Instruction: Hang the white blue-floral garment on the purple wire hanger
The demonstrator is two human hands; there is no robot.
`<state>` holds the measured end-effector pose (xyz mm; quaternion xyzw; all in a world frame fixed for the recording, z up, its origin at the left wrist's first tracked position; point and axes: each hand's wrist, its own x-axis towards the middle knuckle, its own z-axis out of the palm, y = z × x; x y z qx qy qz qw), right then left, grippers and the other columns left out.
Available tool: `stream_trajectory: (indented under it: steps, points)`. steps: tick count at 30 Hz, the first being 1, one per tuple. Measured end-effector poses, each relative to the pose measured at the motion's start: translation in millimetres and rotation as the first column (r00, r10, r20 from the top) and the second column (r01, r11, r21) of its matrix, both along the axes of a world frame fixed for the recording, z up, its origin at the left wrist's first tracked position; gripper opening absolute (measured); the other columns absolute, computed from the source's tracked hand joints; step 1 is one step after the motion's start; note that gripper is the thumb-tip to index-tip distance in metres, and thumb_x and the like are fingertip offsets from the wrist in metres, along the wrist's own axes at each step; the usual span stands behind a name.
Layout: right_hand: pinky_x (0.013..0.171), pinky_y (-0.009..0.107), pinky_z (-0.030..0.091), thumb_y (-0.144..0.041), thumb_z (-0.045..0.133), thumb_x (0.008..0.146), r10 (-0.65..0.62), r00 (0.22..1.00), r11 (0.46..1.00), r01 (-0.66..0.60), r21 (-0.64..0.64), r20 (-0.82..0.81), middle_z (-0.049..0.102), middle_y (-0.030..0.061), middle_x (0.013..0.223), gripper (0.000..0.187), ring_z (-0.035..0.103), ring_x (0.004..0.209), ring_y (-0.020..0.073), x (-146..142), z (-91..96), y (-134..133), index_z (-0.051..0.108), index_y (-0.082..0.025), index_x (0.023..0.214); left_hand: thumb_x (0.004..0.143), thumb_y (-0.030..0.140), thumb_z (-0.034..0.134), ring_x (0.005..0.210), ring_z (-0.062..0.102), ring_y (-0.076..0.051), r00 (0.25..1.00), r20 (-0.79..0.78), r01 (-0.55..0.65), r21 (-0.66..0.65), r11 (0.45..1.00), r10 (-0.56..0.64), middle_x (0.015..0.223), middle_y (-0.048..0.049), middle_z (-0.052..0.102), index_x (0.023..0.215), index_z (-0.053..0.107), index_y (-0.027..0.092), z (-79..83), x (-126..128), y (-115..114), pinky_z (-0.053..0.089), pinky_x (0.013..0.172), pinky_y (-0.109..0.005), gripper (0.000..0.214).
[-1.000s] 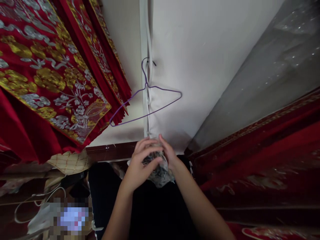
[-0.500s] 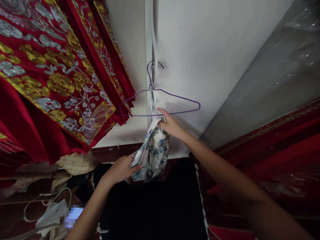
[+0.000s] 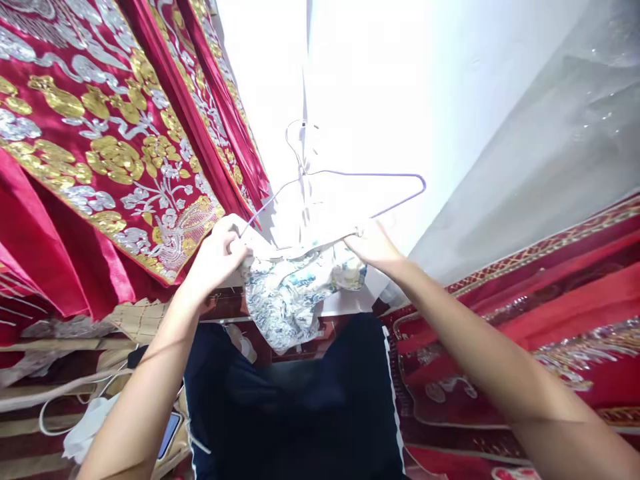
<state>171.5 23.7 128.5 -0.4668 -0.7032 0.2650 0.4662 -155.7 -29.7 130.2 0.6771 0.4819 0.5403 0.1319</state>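
Observation:
A crumpled white garment [image 3: 285, 300] with a blue and green flower print hangs between both hands, its top edge pulled sideways. My left hand [image 3: 215, 257] is closed on the left end of that edge, close to the left arm of a thin purple wire hanger [image 3: 370, 175]. Whether those fingers also touch the wire is unclear. At the other end, my right hand [image 3: 373, 247] grips the edge below the hanger's right side. The hanger hangs by its hook against the white wall, and its lower bar is partly hidden by the garment and hands.
Red cloth with gold and silver embroidery [image 3: 117, 160] hangs at the left. More red embroidered cloth [image 3: 565, 333] lies at the right beneath clear plastic sheeting [image 3: 500, 200]. A phone [image 3: 170, 433] and a white cable [image 3: 45, 417] are at lower left. Dark clothing [image 3: 300, 427] covers my lap.
My left hand has risen to the hanger's left side, and my right hand has moved slightly right. The garment is now spread wide across the hanger's lower part. The picture has become much brighter.

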Motion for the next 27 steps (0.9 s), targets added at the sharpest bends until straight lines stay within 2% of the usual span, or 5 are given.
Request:
stream_trajectory:
  steps: [6,10,13,21,27]
  points:
    - [0.067,0.026,0.043,-0.012,0.045,0.074,0.185,0.969,0.977,-0.2,0.078,0.166,0.066,0.0017,0.077,0.024,0.059,0.073,0.017,-16,-8.3,-17,0.068,-0.016,0.081,0.078,0.026,0.068,0.09,0.06,-0.021,0.981,-0.133,0.147,0.054,0.988,-0.139,0.092,-0.0047,0.067,0.081,0.062,0.017,28.0,23,28,0.047,0.086,-0.032,0.011]
    - [0.062,0.03,0.045,-0.013,0.054,0.073,-0.082,0.993,0.986,0.069,0.152,0.083,0.07,0.0071,0.091,0.07,0.061,0.071,0.0199,9,1.7,-19,0.046,-0.02,0.143,0.078,0.026,0.07,0.067,0.051,-0.013,0.969,-0.06,0.233,-0.075,0.97,-0.238,0.076,0.0006,0.058,0.081,0.058,0.017,35.6,12,42,0.04,0.061,-0.023,0.015]
    - [0.061,0.032,0.044,-0.015,0.064,0.071,-0.301,0.952,0.928,0.28,0.244,0.051,0.068,0.0064,0.083,0.098,0.058,0.067,0.0196,41,14.1,2,0.019,-0.018,0.157,0.074,0.027,0.075,0.067,0.053,-0.012,0.942,0.071,0.335,-0.152,0.93,-0.327,0.078,-0.0007,0.059,0.079,0.058,0.017,38.5,5,45,0.04,0.06,-0.022,0.021]
    - [0.062,0.03,0.044,-0.028,0.073,0.071,-0.16,0.96,0.986,0.168,-0.015,0.232,0.072,0.0083,0.082,0.037,0.06,0.069,0.0181,80,46.4,52,0.077,-0.011,0.103,0.073,0.038,0.079,0.069,0.058,-0.014,0.939,0.117,0.342,-0.213,0.915,-0.323,0.079,-0.0008,0.062,0.106,0.06,0.02,40.8,-1,45,0.044,0.061,-0.024,0.042]
    - [0.062,0.035,0.045,-0.047,0.072,0.076,0.24,0.971,0.834,-0.219,-0.507,-0.025,0.072,0.0126,0.073,0.045,0.065,0.063,0.0167,106,73.5,15,0.073,-0.003,0.081,0.073,0.046,0.077,0.092,0.058,-0.02,0.972,-0.18,-0.153,0.013,0.988,0.153,0.104,-0.0067,0.063,0.099,0.062,0.018,35.5,-26,57,0.046,0.077,-0.03,0.041]
